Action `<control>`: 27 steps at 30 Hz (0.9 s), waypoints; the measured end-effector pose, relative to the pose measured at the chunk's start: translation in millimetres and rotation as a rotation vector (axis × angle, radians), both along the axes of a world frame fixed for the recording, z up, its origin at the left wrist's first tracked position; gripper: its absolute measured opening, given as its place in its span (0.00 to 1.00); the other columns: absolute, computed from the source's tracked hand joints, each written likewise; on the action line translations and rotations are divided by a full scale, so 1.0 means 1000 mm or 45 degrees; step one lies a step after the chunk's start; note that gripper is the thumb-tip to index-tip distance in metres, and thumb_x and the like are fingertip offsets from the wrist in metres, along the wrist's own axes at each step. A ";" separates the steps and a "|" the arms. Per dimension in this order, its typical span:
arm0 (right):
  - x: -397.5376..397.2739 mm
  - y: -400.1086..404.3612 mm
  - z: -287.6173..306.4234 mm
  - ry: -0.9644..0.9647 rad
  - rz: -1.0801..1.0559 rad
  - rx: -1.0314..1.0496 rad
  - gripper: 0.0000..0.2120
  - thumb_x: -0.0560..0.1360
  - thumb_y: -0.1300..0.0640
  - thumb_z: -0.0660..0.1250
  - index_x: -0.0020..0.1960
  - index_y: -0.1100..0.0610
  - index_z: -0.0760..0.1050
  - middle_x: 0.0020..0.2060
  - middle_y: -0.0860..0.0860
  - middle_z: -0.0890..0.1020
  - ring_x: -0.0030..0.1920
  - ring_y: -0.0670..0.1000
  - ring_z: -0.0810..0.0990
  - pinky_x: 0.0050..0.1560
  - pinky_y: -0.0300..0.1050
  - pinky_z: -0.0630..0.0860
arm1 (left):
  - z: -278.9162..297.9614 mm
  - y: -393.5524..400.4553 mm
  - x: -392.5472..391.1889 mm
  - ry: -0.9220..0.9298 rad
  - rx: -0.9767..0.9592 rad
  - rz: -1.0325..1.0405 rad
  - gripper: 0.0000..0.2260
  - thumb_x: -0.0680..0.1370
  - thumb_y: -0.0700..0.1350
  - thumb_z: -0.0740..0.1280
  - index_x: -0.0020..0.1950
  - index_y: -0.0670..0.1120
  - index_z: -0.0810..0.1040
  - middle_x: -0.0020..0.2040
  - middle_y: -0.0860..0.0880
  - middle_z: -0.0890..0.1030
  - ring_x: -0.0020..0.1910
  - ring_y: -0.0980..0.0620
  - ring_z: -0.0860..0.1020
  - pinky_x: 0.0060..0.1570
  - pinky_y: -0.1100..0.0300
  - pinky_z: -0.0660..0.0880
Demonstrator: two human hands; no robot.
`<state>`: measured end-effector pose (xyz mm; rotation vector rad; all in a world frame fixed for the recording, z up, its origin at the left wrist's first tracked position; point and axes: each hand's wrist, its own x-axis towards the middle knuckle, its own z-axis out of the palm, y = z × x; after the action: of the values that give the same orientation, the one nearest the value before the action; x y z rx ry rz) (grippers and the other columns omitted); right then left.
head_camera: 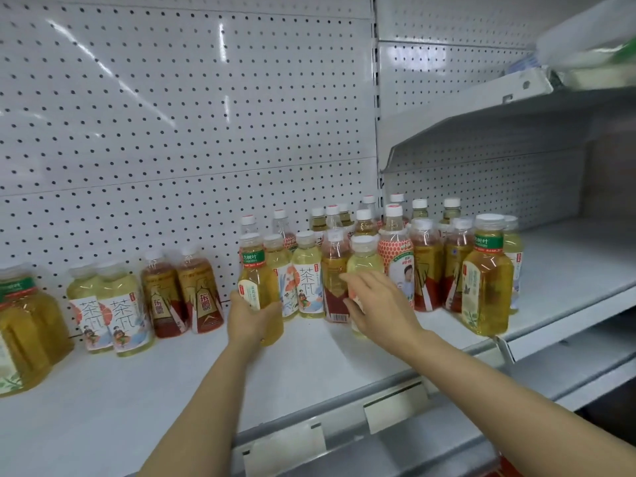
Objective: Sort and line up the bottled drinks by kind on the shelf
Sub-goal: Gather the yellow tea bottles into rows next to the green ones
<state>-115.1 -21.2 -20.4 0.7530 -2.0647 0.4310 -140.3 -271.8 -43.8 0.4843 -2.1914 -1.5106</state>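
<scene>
On the white shelf [103,407], far left, stand amber green-labelled bottles [24,325], then two pale tea bottles [110,315] side by side, then two red-brown bottles [184,294] against the pegboard [172,115]. Right of these, the left hand [249,316] grips a green-collared amber bottle [256,287] low on its body, fingers curled round it. It stands at the left edge of a mixed cluster of bottles [395,256]. The right hand [377,302] reaches into that cluster, fingers spread and fairly straight, against a pale yellow bottle [364,266]; whether it actually grips I cannot tell. At the cluster's right end, near the shelf front, stands another green-collared amber bottle [487,277].
</scene>
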 end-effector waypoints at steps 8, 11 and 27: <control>-0.023 -0.015 0.037 0.035 0.021 -0.114 0.17 0.72 0.58 0.70 0.61 0.57 0.76 0.51 0.52 0.82 0.52 0.54 0.78 0.53 0.52 0.77 | -0.003 -0.002 0.042 0.083 -0.102 0.046 0.33 0.65 0.52 0.79 0.64 0.51 0.67 0.51 0.48 0.80 0.47 0.45 0.81 0.50 0.45 0.80; -0.025 -0.009 0.033 0.073 0.019 -0.150 0.20 0.71 0.60 0.72 0.62 0.57 0.76 0.50 0.52 0.82 0.52 0.54 0.79 0.56 0.51 0.76 | -0.005 -0.007 0.047 0.098 -0.068 0.073 0.33 0.64 0.49 0.79 0.64 0.51 0.68 0.51 0.46 0.81 0.47 0.43 0.82 0.48 0.43 0.81; 0.001 0.111 0.004 0.080 -0.453 -0.327 0.23 0.70 0.56 0.72 0.64 0.58 0.74 0.59 0.54 0.78 0.60 0.55 0.72 0.61 0.54 0.72 | 0.004 0.062 0.045 0.107 0.058 -0.018 0.38 0.69 0.53 0.79 0.69 0.45 0.61 0.56 0.44 0.77 0.52 0.42 0.79 0.37 0.54 0.76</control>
<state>-114.5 89.8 -16.4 0.2372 -1.9828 0.4513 -95.4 -209.7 -39.9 0.4129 -2.1044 -1.5628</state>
